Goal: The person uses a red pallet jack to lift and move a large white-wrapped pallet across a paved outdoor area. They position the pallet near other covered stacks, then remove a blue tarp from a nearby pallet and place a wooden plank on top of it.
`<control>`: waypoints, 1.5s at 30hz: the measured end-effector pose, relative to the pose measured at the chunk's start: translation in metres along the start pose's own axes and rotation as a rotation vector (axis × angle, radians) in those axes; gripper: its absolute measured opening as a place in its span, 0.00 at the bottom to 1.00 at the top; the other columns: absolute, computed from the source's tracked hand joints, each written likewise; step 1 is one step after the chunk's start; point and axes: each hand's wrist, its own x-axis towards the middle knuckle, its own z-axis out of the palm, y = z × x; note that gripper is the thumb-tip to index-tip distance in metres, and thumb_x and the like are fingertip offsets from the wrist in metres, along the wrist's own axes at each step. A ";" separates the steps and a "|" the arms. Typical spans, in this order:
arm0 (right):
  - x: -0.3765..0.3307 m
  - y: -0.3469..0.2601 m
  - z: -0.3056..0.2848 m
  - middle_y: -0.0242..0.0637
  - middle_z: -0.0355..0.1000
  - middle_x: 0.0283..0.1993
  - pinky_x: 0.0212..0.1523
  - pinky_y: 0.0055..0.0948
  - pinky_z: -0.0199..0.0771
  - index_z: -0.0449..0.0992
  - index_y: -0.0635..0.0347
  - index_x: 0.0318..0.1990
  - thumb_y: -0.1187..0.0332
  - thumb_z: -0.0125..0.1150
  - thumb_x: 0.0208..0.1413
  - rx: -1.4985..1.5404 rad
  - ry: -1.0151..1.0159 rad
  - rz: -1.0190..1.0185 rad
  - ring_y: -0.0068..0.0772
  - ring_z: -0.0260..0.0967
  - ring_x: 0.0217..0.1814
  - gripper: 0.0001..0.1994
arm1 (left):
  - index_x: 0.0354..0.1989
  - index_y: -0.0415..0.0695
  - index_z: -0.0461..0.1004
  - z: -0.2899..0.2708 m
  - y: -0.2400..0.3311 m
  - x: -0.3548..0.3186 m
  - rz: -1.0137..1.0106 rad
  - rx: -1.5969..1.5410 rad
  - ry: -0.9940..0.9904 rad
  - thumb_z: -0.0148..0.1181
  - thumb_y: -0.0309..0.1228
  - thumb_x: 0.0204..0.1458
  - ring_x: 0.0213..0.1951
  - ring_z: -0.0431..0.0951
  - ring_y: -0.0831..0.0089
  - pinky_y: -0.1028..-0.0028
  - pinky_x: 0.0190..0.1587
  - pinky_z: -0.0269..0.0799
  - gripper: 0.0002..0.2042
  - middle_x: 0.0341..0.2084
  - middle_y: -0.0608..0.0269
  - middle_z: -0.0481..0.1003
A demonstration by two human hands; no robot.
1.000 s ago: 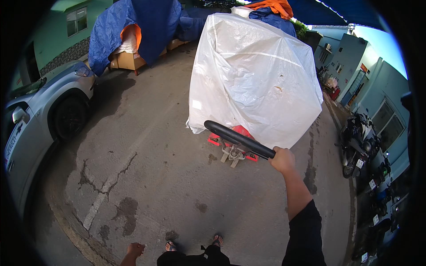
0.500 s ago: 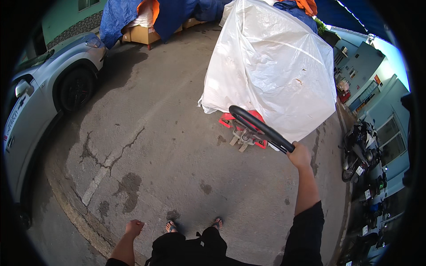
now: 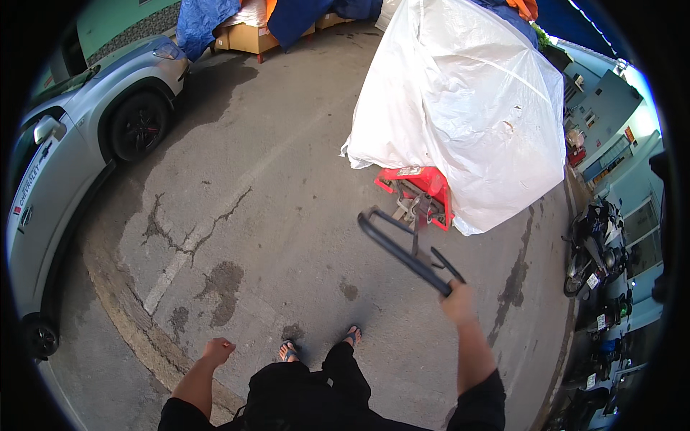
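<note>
At your far left stands a silver car, its front wheel facing the grey pavement. Your left hand hangs low, well apart from the equipment, its fingers loosely curled; I cannot tell whether it is fully closed. Farther off, brown cardboard boxes sit partly under a blue tarpaulin. Your feet in flip-flops are on the pavement. Ahead of them, the black, loop-shaped handle slants down to the right, in front of the red metal pallet jack. Your right hand grips that handle's near right end. Beyond, a tall load draped in white plastic sheeting stands over the jack. Dark motorbikes line the far right.
</note>
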 end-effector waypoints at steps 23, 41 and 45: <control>0.068 -0.023 -0.066 0.49 0.77 0.27 0.37 0.48 0.77 0.79 0.57 0.30 0.60 0.72 0.41 -0.082 0.491 -0.107 0.53 0.78 0.33 0.13 | 0.47 0.46 0.80 0.000 0.014 -0.010 -0.110 -0.126 0.069 0.61 0.52 0.53 0.46 0.81 0.59 0.64 0.49 0.76 0.23 0.42 0.54 0.81; 0.049 -0.059 -0.022 0.47 0.78 0.27 0.32 0.47 0.78 0.78 0.58 0.30 0.60 0.74 0.37 -0.213 0.457 -0.001 0.51 0.79 0.30 0.15 | 0.48 0.52 0.80 0.051 0.023 -0.023 -0.031 0.076 -0.120 0.53 0.58 0.55 0.53 0.77 0.55 0.61 0.56 0.71 0.25 0.47 0.57 0.79; -0.043 -0.065 0.121 0.51 0.77 0.36 0.44 0.51 0.75 0.77 0.57 0.40 0.58 0.67 0.43 -0.140 -0.204 -0.115 0.57 0.76 0.41 0.18 | 0.48 0.50 0.80 0.067 -0.008 -0.011 0.065 0.281 -0.262 0.54 0.56 0.56 0.54 0.76 0.54 0.60 0.57 0.71 0.24 0.49 0.55 0.78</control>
